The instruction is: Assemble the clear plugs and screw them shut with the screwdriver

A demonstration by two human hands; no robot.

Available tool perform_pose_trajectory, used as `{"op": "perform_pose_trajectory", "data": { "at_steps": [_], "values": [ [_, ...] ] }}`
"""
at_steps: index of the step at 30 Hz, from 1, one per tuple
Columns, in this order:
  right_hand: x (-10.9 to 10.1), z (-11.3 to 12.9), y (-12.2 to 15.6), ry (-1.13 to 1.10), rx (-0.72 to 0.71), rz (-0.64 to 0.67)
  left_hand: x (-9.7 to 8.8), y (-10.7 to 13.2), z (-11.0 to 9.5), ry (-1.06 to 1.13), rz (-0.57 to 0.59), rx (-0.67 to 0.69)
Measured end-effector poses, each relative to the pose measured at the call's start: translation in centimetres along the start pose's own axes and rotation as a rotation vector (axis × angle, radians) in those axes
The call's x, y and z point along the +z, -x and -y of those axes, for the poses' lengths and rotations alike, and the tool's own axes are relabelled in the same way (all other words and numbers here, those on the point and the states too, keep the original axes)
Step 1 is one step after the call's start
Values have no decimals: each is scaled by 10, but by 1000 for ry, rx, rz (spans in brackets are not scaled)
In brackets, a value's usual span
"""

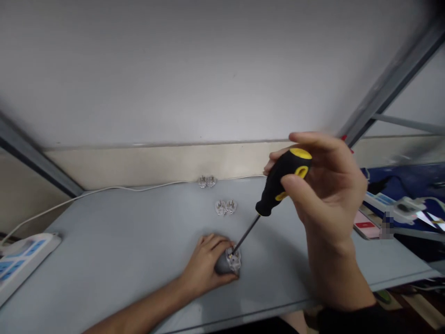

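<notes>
My left hand (206,262) rests on the grey table and grips a grey electrical plug (227,262) with a transparent end. My right hand (323,195) is raised and holds a screwdriver with a black and yellow handle (285,176) in its fingers. The thin shaft (245,235) slants down, and its tip touches the plug's transparent end at a small screw or hole. Farther back lie a transparent plug part (225,207) and another (207,181), each with metal pins inside.
A white power strip (24,260) lies at the table's left edge, and a white cable (114,188) runs along the back wall. Beyond the right edge are another power strip (392,208), a pink packet (365,225) and a metal shelf upright (392,79).
</notes>
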State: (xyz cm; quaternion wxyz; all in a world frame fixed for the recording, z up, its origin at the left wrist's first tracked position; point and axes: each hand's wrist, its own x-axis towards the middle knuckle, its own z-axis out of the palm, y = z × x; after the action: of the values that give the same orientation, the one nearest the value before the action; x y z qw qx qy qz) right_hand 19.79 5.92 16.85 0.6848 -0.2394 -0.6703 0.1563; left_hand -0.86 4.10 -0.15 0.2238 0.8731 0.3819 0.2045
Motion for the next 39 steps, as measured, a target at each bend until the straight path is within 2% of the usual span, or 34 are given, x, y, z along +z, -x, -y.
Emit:
{"op": "perform_pose_trajectory", "data": {
  "at_steps": [3, 7, 9, 13, 16, 18, 21, 24, 28, 32, 34, 37, 39],
  "values": [
    [-2, 1, -1, -55, -46, 14, 0, 0, 0, 3, -13, 6],
    [0, 3, -3, 198, -131, -140, 0, 0, 0, -3, -17, 2],
    [1, 4, -2, 206, -87, -125, -1, 0, -1, -14, -10, -4],
    [-1, 5, -2, 50, -70, -72, -2, 0, -2, -36, 4, -7],
    [-2, 3, -4, 124, -101, -129, -3, 0, -1, -44, 1, 3],
    [-3, 1, -5, 189, -53, -131, -3, 0, -1, -48, 8, 2],
    [-5, -2, -4, 124, 21, -81, -2, 0, -1, -56, 0, -8],
    [-6, -5, -4, 66, 14, -84, -2, 0, -2, -54, -24, -6],
    [-5, -5, -4, 190, 18, -162, -3, 0, -4, -56, -37, -5],
    [-4, -6, -2, 65, 56, -66, -5, 0, -3, -71, -54, -23],
    [-3, -7, -1, 72, 61, -40, -5, -1, -1, -87, -66, -41],
    [-1, -8, -1, 184, 28, -108, -6, -2, 1, -98, -75, -65],
    [-1, -8, -2, 138, 14, -117, -6, -2, 3, -91, -71, -70]
  ]
}}
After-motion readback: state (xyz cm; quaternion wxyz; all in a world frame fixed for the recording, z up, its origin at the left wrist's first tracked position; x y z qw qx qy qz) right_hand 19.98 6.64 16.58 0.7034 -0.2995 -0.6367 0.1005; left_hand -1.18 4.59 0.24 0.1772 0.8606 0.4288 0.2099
